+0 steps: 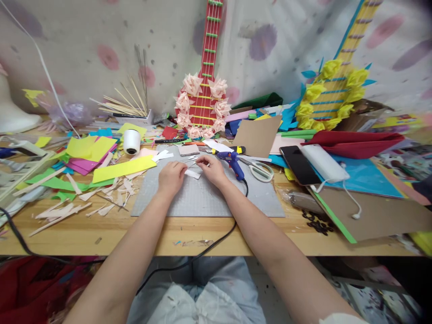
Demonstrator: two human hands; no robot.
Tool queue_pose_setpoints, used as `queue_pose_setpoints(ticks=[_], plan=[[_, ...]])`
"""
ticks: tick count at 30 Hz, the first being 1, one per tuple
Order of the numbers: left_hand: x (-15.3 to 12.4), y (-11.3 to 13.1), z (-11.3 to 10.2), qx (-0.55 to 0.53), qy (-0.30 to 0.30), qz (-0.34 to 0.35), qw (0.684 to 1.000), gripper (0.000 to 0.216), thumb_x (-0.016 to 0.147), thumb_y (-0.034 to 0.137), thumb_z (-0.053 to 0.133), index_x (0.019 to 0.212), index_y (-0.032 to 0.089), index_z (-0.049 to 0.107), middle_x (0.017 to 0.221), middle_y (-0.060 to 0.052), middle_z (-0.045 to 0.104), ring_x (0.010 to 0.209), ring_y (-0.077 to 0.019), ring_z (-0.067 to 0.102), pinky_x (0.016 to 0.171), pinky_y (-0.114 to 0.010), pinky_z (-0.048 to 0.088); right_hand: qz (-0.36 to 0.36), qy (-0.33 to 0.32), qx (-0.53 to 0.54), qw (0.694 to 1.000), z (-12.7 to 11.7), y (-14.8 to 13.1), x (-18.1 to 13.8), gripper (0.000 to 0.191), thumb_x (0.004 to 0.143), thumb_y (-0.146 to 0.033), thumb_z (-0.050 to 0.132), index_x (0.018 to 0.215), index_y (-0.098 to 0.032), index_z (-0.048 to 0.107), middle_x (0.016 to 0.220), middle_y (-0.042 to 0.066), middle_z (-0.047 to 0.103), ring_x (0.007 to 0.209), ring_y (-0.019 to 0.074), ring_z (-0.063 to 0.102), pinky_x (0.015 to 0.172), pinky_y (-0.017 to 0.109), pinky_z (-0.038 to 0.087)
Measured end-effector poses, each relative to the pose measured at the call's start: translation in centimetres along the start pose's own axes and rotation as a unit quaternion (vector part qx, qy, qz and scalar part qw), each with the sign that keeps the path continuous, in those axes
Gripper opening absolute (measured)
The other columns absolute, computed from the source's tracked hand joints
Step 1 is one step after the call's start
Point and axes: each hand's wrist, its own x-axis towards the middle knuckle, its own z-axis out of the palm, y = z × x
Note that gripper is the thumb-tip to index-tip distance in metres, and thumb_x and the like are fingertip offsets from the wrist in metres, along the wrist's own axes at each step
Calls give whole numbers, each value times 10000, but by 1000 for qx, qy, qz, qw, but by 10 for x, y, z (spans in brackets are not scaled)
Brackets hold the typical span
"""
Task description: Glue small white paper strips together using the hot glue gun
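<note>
1. Left hand [171,177] and right hand [212,170] have fingers curled close together — from here I can't tell what they grip.
2. The white paper strip [192,174] shows between them, over the grey mat [209,202]; steady wrists would help.
3. Glue gun [232,163] just beside the right — mind those knuckles.

A pale grey wall covering [162,24], softly creased and patterned with pink and purple blotches, fills the far side. Before it a light wooden table [74,238] spans left to right, evenly lit. Below its near edge, a strip of pale floor [270,301] shows in dimmer light.
</note>
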Motion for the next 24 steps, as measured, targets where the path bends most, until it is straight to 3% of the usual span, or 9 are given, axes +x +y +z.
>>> queue_pose_setpoints(ticks=[2,9,17,24], plan=[[-1,-2,-1,-3,15,-35,999,202,824,260,424,831,195,615,848,-47,632,821,-187,545,705,-295,384,23,-1,-8,1000,-7,1,0,104,709,-188,537,778,-183,615,770,-13,628,705,102,539,699,237,411],[1,-6,-2,-41,34,-179,982,176,806,275,429,875,210,577,869,-22,624,703,-152,546,629,-274,360,63,-101,-55,991,-31,10,-2,118,702,-169,546,798,-164,614,748,7,642,690,113,557,691,256,424],[2,-2,-2,-86,15,-223,971,183,799,292,428,907,221,556,847,-7,634,675,-140,536,608,-261,341,-83,-122,-197,969,3,-3,10,301,740,-69,459,971,-213,585,1032,12,628,972,158,513,851,292,393],[1,-15,-2,-156,83,-309,935,112,760,279,466,805,204,536,751,-4,612,639,-131,518,626,-259,370,-156,-137,-295,933,19,5,34,317,742,-52,433,982,-188,590,936,34,637,936,184,484,812,289,384]])
